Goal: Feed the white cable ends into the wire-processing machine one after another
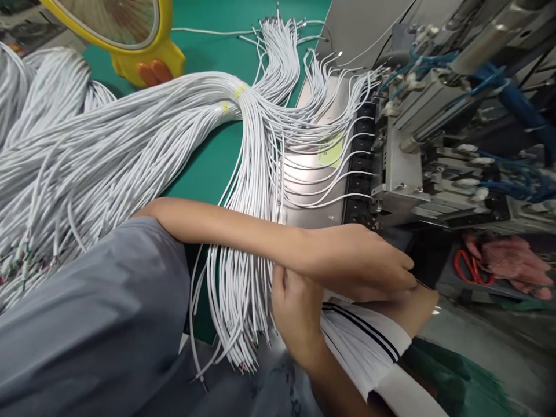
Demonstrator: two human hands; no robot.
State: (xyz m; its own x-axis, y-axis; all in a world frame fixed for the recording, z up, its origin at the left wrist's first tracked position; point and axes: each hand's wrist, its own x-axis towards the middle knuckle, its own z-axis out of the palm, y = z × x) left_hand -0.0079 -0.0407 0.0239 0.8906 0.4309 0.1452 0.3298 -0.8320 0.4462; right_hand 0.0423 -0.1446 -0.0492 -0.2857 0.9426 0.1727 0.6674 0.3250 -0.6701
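Note:
My left arm reaches across from the left over a hanging bundle of white cables (pixel 254 179). My left hand (pixel 373 260) is closed, fingers curled down, below the front end of the machine; whatever it may hold is hidden. Under that forearm, my right hand (pixel 299 307) is also closed, right beside the lower part of the bundle. Its fingertips are partly covered, so I cannot make out what is in them. Stripped, coloured wire ends show at the bottom of the bundle. Several single white cables run over a metal plate (pixel 313 217) into a black slotted strip (pixel 359 159).
A machine with metal cylinders (pixel 408 145) and blue air tubes stands at right. More white cables (pixel 87 150) lie at left on the green table (pixel 204 156). A yellow fan-like object (pixel 147 63) stands behind. Red-handled scissors (pixel 471 269) and a pink cloth (pixel 516 260) lie right.

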